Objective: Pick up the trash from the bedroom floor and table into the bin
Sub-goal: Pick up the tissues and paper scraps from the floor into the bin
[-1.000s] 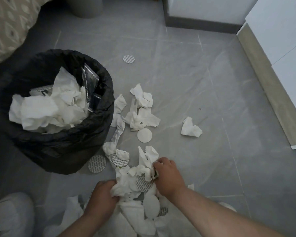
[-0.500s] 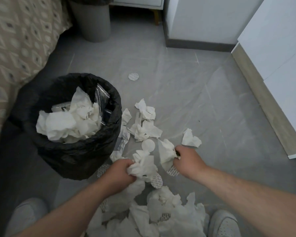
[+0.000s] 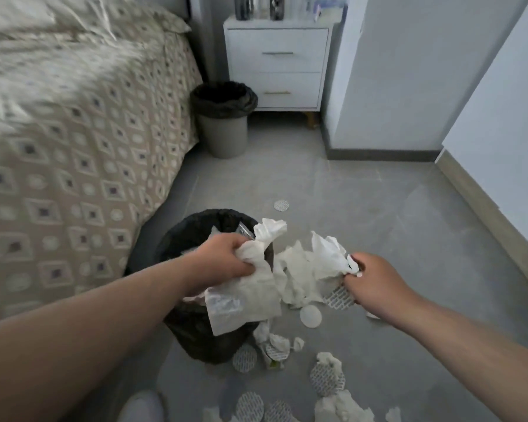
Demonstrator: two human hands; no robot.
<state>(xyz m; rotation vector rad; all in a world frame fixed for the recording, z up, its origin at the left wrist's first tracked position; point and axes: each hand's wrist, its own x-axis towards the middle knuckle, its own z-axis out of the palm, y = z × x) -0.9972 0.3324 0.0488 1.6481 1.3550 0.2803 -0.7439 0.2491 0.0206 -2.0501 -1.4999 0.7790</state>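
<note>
My left hand is fisted around a bunch of white tissue, with a flat sheet hanging down from it, and it hovers right over the mouth of the black-lined bin. My right hand is closed on a second crumpled wad of tissue, with a printed round seal held beneath my fingers; this hand sits just to the right of the bin, above the floor. Below and between my hands more crumpled paper and round discs lie scattered on the grey tiles. One lone disc lies beyond the bin. Farther off stand a second, grey bin, a white nightstand and the patterned bed on my left.
</note>
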